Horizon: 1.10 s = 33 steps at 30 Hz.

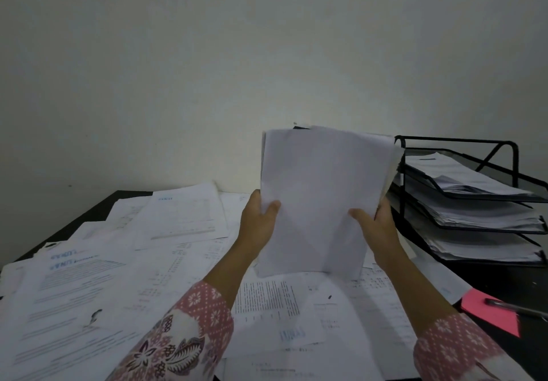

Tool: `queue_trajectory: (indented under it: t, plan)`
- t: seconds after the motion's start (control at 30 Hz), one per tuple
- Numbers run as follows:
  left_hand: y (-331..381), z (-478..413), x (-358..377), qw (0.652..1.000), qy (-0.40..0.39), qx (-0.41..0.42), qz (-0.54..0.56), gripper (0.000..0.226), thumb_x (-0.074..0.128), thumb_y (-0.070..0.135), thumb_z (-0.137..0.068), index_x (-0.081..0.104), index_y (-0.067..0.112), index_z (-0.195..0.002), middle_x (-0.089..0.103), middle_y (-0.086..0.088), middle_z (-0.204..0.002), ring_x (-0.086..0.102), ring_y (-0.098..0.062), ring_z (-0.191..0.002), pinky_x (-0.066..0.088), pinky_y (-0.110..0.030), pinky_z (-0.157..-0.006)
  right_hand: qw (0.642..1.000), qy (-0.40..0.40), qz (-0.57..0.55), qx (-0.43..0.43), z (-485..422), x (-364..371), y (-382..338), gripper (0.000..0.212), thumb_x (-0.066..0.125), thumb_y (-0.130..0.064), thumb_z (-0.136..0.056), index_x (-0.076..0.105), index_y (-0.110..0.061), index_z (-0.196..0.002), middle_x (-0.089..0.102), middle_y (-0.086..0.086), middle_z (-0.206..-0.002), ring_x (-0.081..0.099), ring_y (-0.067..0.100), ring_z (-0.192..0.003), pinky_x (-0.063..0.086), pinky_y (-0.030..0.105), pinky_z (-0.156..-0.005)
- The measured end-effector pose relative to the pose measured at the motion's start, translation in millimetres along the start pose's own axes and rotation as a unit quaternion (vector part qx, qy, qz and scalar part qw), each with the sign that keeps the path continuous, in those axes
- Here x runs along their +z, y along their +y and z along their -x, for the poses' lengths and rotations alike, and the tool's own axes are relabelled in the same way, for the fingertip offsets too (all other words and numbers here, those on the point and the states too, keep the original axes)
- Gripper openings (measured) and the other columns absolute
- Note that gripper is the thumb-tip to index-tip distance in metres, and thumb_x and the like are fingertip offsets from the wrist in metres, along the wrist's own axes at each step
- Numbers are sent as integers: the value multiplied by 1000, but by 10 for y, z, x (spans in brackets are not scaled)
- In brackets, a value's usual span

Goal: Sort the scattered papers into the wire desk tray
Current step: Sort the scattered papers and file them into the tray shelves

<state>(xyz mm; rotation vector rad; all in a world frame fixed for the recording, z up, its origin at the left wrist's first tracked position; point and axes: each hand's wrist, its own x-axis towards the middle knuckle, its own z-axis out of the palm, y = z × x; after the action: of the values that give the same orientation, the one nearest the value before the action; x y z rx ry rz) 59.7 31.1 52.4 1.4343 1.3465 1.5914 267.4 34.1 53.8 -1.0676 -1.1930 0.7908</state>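
Scattered papers (pixel 98 276) cover the dark desk (pixel 98 205) across the lower left of the frame. At centre, your left hand (pixel 258 223) and right hand (pixel 376 226) each close their grip on an upright paper stack (pixel 320 196). The wire desk tray (pixel 474 202), its tiers holding papers, stands at right.

Left hand (pixel 257 217): grips the left edge of an upright stack of papers (pixel 320 199).
Right hand (pixel 376 226): grips its right edge.
Scattered papers (pixel 124 262): strewn over the dark table (pixel 98 205).
Wire desk tray (pixel 474 202): three tiers, each holding papers, right of the stack.
Pink note (pixel 489 312): pen (pixel 516 309) lying on it.
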Motion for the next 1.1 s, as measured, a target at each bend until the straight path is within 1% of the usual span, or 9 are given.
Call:
queue_trajectory:
  t: [0.13,0.2,0.3,0.43,0.6,0.77,0.9,1.0,1.1]
  plan:
    - [-18,-38,-80,997,46,-38,58,10,51,31,-95,51,20,-95,56,5,-90,54,-16,-90,45,-20,-68,997,-40,57,23,29,23,105,24,62,-18,-89,52,-19,-112,61,-1,-104,59,18,-94,49,35,-81]
    - [-14,-67,-117,995,17,-77,56,24,55,33,-93,51,17,-111,57,3,-102,54,-16,-97,45,-25,-77,996,-50,68,27,19,69,119,20,57,-16,-92,53,-20,-111,61,-2,-101,58,17,-91,47,33,-81]
    - [-48,-96,-159,990,-53,-94,-97,45,61,21,-89,40,9,-127,53,-5,-118,52,-21,-107,40,-25,-84,995,-42,92,18,-19,131,122,15,51,-11,-95,50,-15,-108,62,9,-104,58,23,-90,47,36,-81]
    - [-175,-143,-233,988,-39,-80,-130,35,53,17,-94,44,6,-126,53,-10,-126,52,-22,-110,40,-26,-85,994,-52,96,25,0,185,186,12,57,-13,-93,57,-13,-105,64,7,-102,59,22,-91,48,35,-81]
    - [-312,-234,-306,990,-29,-102,-89,32,51,21,-95,46,7,-123,52,-4,-113,52,-20,-102,43,-29,-83,982,-107,118,98,-26,313,314,37,57,-13,-93,48,-12,-128,58,5,-119,55,21,-105,44,33,-89]
    - [-532,-470,-646,975,-26,-136,-172,21,44,27,-97,52,11,-85,55,-8,-86,54,-19,-79,46,-29,-73,976,-67,178,103,-162,559,396,33,52,-5,-93,49,-2,-126,56,14,-122,50,21,-100,41,31,-87]
    - [-818,-708,-1213,907,92,-144,-384,32,54,23,-92,54,8,-120,49,-17,-124,47,-31,-115,42,-36,-91,974,-49,182,129,-267,755,461,33,52,-4,-93,49,1,-125,56,15,-122,51,29,-106,40,31,-85]
    - [-983,-781,-1567,836,121,-217,-489,49,56,35,-90,42,7,-127,40,-18,-131,40,-32,-120,38,-41,-96,975,-49,147,162,-311,879,503,33,52,-3,-92,51,1,-124,56,12,-115,51,28,-103,39,31,-84]
    - [-1169,-821,-1750,801,125,-253,-528,64,56,54,-86,39,6,-124,41,-18,-131,40,-31,-121,35,-40,-99,974,-53,121,183,-349,972,562,25,53,-2,-91,55,1,-115,59,19,-118,49,23,-91,43,39,-92]
